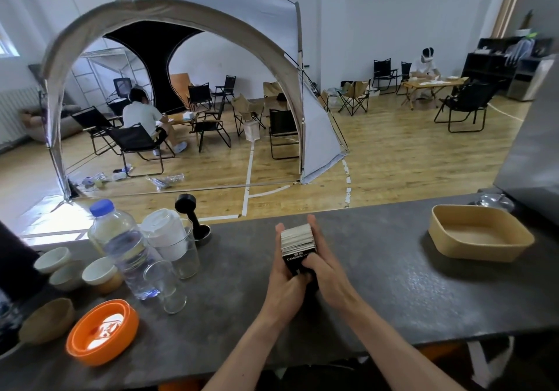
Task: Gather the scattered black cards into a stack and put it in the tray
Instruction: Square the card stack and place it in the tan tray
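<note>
A thick stack of black cards (297, 247) stands on edge above the dark counter, its pale edges facing up and a black face with white "CAMPING" lettering turned towards me. My left hand (286, 278) grips the stack's left side, fingers reaching up along it. On the right side my right hand (325, 266) holds it, thumb across the black face. The tan tray (481, 233) sits to the right on the counter, with nothing in it, well apart from both hands.
At the left of the grey counter (378, 284) stand a water bottle (124, 245), clear glasses (169, 284), small cups (99, 274), a wooden bowl (47, 319), an orange dish (102, 330) and a black stamp-like tool (193, 218). A metal object (491, 201) lies behind the tray.
</note>
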